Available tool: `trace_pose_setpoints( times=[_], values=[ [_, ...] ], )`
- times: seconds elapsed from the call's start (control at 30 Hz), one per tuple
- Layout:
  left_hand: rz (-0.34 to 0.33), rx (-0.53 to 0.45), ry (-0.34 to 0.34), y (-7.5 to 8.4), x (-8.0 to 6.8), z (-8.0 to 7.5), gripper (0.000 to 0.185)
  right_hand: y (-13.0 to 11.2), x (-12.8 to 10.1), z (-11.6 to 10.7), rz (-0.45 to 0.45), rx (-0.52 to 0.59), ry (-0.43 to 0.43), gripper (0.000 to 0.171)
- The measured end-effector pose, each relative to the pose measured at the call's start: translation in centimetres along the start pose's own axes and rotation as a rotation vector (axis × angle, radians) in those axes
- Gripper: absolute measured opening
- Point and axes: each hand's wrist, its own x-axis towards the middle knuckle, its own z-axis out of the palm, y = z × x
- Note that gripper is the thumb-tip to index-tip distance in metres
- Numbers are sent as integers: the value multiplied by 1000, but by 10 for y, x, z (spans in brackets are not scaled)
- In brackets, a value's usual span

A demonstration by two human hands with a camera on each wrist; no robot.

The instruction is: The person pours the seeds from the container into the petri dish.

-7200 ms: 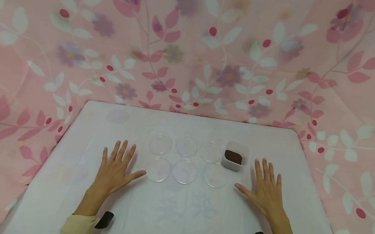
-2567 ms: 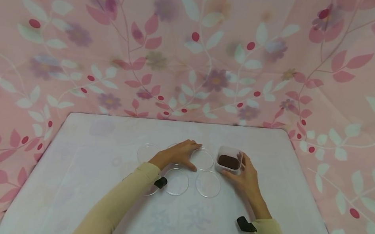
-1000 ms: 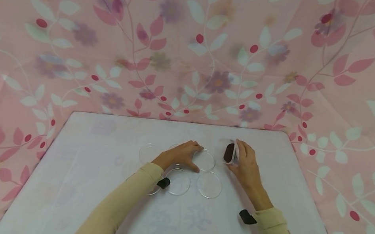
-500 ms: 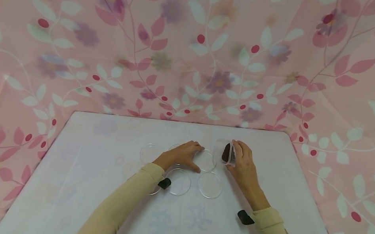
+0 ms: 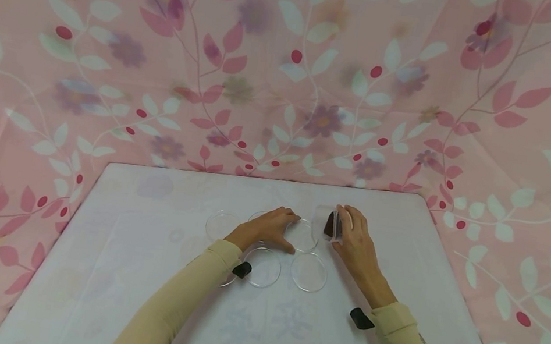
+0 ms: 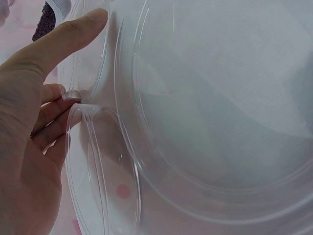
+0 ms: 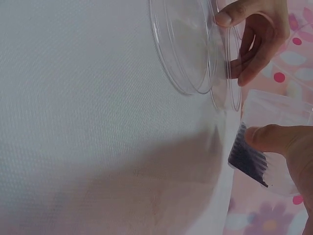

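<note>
My right hand (image 5: pixel 357 247) grips a clear plastic tub (image 5: pixel 322 217) by its side, thumb and fingers on opposite faces. The tub is tilted on its side with its mouth to the left, beside the back right petri dish (image 5: pixel 302 236). Dark granular material (image 7: pixel 248 155) like soil has slumped along the tub's lower wall in the right wrist view. My left hand (image 5: pixel 267 228) holds that same dish at its left edge, thumb at the near rim and fingers at the far rim. In the left wrist view, the fingers (image 6: pixel 51 117) touch clear dish rims.
Several more clear petri dishes stand in two rows: one at front right (image 5: pixel 309 272), a front middle dish (image 5: pixel 263 268), a back left dish (image 5: pixel 220 225). My left hand and forearm partly cover others. A white-covered table (image 5: pixel 141 223) meets a pink floral curtain (image 5: pixel 247 74) behind.
Both hands earlier lay spread on the table. Since then, the left reached the back right dish; the right took hold of the tub, tipped it sideways and shifted it slightly left.
</note>
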Motion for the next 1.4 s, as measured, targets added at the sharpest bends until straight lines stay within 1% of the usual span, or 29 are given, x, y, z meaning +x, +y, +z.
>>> trace_pose_setpoints(
  times=[0.23,0.4,0.57,0.7,1.03,1.4],
  values=[
    [13,3,7,0,0,-1,90,-4,2,-1,-22,-29,-15,101],
    [9,8,1,1,0,-2,90,-4,4,-1,-35,-50,-22,104],
    [14,5,6,1,0,-2,90,-4,6,-1,-52,-61,-4,105],
    [23,14,12,0,0,-1,90,-5,7,-1,-72,-57,13,103],
    [25,15,13,0,0,-1,89,-11,9,-1,-114,-48,6,96],
    [31,27,13,1,0,-1,90,-12,9,-2,-135,-82,-31,97]
  ],
)
